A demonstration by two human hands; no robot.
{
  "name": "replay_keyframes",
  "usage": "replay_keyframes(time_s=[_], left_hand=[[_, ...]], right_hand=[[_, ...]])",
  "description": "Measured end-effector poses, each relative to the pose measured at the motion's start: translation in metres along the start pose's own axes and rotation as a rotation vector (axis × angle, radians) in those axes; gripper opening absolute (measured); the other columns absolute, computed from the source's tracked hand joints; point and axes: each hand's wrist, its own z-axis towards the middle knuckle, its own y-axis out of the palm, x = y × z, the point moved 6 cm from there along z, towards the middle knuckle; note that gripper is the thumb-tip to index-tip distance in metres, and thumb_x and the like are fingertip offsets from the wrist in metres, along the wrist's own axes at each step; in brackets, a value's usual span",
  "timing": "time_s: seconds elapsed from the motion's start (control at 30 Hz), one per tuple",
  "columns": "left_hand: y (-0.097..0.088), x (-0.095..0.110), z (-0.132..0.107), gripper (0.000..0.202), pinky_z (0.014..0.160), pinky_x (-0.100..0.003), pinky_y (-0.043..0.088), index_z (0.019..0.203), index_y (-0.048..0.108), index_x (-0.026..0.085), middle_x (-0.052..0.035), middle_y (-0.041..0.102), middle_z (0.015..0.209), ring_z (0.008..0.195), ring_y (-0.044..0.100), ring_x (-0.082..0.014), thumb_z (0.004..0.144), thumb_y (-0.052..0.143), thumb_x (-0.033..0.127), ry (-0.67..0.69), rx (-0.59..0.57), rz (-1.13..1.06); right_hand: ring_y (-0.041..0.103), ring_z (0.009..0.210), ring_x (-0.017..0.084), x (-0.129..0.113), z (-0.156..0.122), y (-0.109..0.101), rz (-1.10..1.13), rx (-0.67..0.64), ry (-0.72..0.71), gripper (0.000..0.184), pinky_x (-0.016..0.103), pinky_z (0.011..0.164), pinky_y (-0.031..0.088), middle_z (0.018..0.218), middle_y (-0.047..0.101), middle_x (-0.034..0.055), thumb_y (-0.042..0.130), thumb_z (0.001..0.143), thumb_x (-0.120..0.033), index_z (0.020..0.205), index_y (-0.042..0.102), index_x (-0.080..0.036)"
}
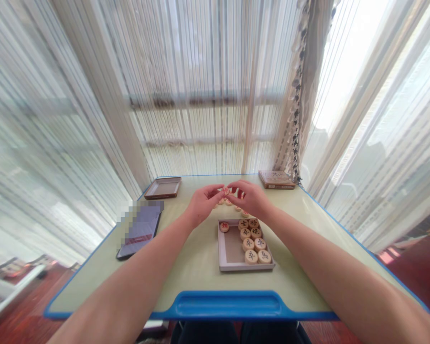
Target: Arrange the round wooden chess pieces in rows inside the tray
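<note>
Between the fingertips of my left hand (205, 203) and my right hand (251, 198) is a round Chinese chess piece (225, 191) with a red character, held tilted above the table. Both hands are closed around its edges. Several more red-marked pieces (245, 213) lie on the table below and behind my hands, partly hidden. Nearer to me sits a shallow open box (221, 255). One red-marked piece (224, 227) rests in its far left corner, and several black-marked pieces (251, 256) fill two columns along its right side.
A tablet-like dark device (141, 231) lies at the left, partly blurred out. Behind it is another shallow box part (163, 187). A closed box (276, 179) stands at the far right. The table (193, 267) has a blue rim, and string curtains hang beyond.
</note>
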Motion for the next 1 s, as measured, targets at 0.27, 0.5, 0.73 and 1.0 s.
replay_keyframes(time_s=[0.27,0.5,0.73,1.0], left_hand=[[-0.0032,0.0027,0.0006,0.043,0.06,-0.025,0.045,0.096,0.062,0.015,-0.0071,0.067,0.083,0.073,0.059,-0.0155,0.066,0.066,0.045,0.048,0.025,0.006],[-0.006,0.0053,0.0013,0.04,0.06,-0.025,0.046,0.092,0.058,0.014,-0.0074,0.064,0.086,0.071,0.058,-0.0139,0.065,0.068,0.042,0.068,0.041,0.069],[-0.0073,0.0029,0.0016,0.041,0.058,-0.024,0.045,0.089,0.057,0.015,-0.0058,0.063,0.083,0.069,0.058,-0.0134,0.063,0.069,0.044,0.05,0.07,0.059],[-0.0077,0.0019,-0.0001,0.041,0.058,-0.024,0.043,0.095,0.063,0.015,-0.0059,0.066,0.079,0.069,0.057,-0.0138,0.065,0.067,0.044,-0.005,0.05,-0.003]], right_hand=[[0.055,0.06,0.011,0.0005,0.0023,0.0014,0.118,-0.021,0.062,0.026,0.025,0.059,0.045,0.075,0.066,0.003,0.056,0.078,-0.032,0.099,0.066,-0.02],[0.056,0.061,0.011,-0.0002,0.0036,0.0037,0.245,-0.036,0.159,0.028,0.024,0.059,0.047,0.076,0.067,0.0033,0.058,0.075,-0.03,0.099,0.066,-0.018],[0.057,0.063,0.011,0.0017,0.0036,0.0052,0.329,-0.049,0.213,0.03,0.025,0.056,0.048,0.081,0.068,0.0047,0.059,0.075,-0.029,0.103,0.064,-0.017],[0.058,0.066,0.011,0.0012,0.0043,0.0026,0.367,-0.029,0.212,0.021,0.025,0.06,0.048,0.08,0.066,0.004,0.062,0.072,-0.028,0.089,0.063,-0.017]])
